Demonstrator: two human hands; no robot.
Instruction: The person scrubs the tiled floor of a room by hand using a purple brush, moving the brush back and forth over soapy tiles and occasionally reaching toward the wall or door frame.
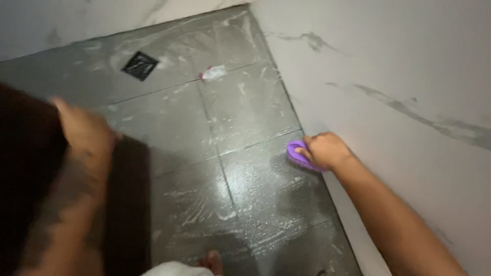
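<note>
Two bare hands showed over a wet, dark grey tiled floor (245, 117) streaked with soapy foam. The right hand (326, 151) was curled tight around a purple scrubbing brush (296, 155), fingers wrapped over its top, pressing it down on the tile just beside the foot of the white marbled wall (388, 61) — brush and floor were touching, with the wall right alongside. The left hand (84, 130) was raised at the left edge of the view, blurred, resting against something dark and brownish (128, 204); whether its fingers were closed on that dark thing or only laid against it could not be told.

Farther back, a square black drain grate (139, 65) sat in the floor near the rear wall, and a small white-and-pink scrap (213, 73) lay well apart from the brush. At the bottom edge — a bare foot (211, 261) beside a bit of white cloth (176, 269).
</note>
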